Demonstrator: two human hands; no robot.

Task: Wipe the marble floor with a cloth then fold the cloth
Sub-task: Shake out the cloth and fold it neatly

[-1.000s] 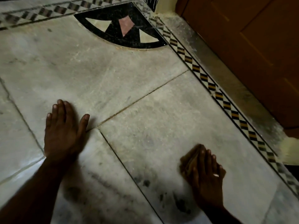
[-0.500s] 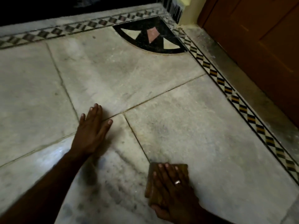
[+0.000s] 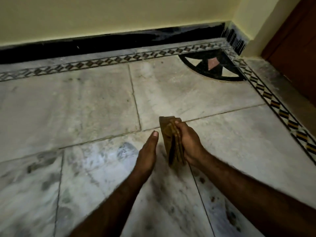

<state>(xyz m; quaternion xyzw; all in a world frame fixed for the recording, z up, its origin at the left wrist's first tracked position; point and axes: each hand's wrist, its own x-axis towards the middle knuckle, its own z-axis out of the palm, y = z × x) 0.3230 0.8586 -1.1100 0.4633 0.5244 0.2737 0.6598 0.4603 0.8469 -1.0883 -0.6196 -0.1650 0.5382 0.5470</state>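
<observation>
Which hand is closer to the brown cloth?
Right. The right hand grips the folded cloth, lifted off the floor. The left hand is open beside it, apart from it.

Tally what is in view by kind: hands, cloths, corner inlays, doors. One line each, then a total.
Bare hands: 2, the left hand open beside the cloth, the right hand gripping it
Folded brown cloth: 1
Black fan-shaped corner inlay in the marble floor: 1
Brown wooden door: 1
Total: 5
</observation>
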